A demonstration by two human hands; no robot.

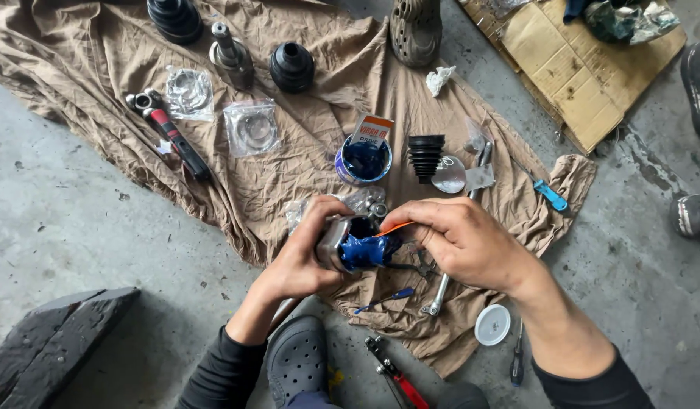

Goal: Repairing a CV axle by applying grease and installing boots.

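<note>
Left hand [308,254] grips greased joint [348,244]; right hand [459,241] pinches orange spatula [395,226].

The right hand [459,246] covers the far end of the orange strip [395,226], and the left hand [308,254] hides part of the grease-smeared metal joint [350,244]. At the top edge, a black rubber boot [174,18] is cut off; at the bottom, red-handled pliers [395,379] too.

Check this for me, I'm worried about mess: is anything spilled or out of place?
Blue grease coats the metal joint beyond its cup, held in the left hand. The grease tub stands open, its white lid off on the concrete floor.
</note>
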